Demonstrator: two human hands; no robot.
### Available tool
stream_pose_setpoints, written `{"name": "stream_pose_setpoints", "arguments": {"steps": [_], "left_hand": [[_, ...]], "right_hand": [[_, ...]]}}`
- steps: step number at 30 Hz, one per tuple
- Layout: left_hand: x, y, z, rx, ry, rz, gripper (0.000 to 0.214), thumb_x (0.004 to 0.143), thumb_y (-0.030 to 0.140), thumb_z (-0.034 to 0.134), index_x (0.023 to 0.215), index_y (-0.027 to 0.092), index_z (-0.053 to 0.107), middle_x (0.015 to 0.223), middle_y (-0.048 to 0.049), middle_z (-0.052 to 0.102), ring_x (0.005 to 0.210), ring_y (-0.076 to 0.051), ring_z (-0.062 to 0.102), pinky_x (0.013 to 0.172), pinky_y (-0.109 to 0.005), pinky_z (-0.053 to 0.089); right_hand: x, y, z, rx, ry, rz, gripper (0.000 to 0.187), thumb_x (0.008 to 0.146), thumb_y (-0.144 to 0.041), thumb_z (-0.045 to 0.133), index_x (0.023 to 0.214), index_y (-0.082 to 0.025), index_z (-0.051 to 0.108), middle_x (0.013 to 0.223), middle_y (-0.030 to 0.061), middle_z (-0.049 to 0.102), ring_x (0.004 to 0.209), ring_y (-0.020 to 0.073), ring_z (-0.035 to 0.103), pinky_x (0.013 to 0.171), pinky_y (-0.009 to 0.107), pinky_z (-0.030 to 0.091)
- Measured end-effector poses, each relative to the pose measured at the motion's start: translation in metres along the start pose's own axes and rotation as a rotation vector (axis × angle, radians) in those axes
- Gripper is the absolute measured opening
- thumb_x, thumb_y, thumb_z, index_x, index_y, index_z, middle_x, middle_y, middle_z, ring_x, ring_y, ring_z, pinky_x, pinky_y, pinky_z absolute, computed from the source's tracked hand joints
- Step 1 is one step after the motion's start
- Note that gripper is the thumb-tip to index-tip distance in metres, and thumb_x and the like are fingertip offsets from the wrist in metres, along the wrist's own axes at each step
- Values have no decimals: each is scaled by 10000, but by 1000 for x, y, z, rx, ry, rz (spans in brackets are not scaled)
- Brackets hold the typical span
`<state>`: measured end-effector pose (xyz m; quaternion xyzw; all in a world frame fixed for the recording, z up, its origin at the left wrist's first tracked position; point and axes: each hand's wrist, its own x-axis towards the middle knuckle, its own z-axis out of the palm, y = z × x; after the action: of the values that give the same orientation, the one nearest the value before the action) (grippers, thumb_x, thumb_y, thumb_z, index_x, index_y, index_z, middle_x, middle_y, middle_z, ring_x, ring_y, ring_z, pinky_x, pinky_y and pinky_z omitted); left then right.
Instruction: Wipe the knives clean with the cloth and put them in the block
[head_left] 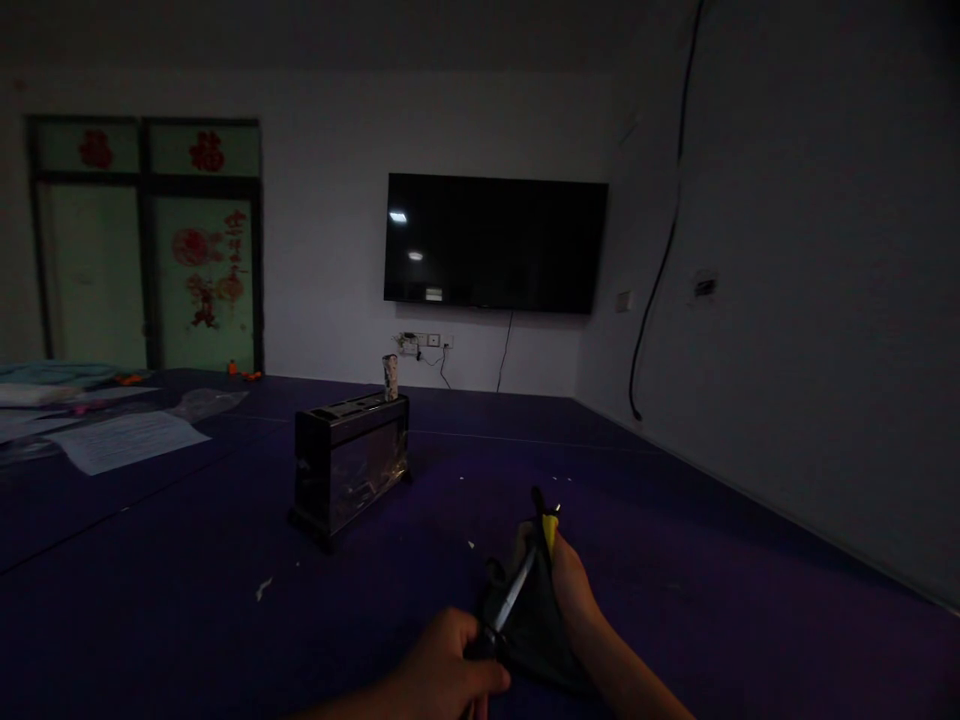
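Purple spreads over the whole broad surface [187,640], and low before the person, both hands are busy. From where I stand, I see the left hand [446,668] closed around the dark end of a slim metal tool [514,592], whose pale shaft slants up toward the other hand. The right hand [574,585] is wrapped about a black object [541,640] with a yellow part [550,532] near its top; probably it grips there to keep the object steady against the tool. So the tool lies between the hands, its shaft in front of the black object; whether the tip enters it, I cannot tell in this dim light.

Ahead and to the left, apart from the hands, a dark slotted box [367,470] stands upright on its feet, perhaps placed aside to leave room for working. One patterned cylinder [390,378] rises upright from its far end. Papers [124,440] lie farther left, and small white scraps [262,588] are scattered nearer.
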<state>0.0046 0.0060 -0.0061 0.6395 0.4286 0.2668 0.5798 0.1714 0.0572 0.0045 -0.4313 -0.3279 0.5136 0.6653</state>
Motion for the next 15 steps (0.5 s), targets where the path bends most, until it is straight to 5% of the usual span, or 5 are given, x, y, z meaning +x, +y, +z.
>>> {"name": "stream_pose_setpoints", "arguments": {"steps": [15], "left_hand": [[10,-14,-1,-62,-14,77,331,558,434,634,644,156,476,388,53,432,336,-85,402,360,-186,268]], "right_hand": [[-7,2,9,-54,-91,-49,442,601,-605,580,626,-163,568,478,-11,567,420,144,507,438,250,390]]}}
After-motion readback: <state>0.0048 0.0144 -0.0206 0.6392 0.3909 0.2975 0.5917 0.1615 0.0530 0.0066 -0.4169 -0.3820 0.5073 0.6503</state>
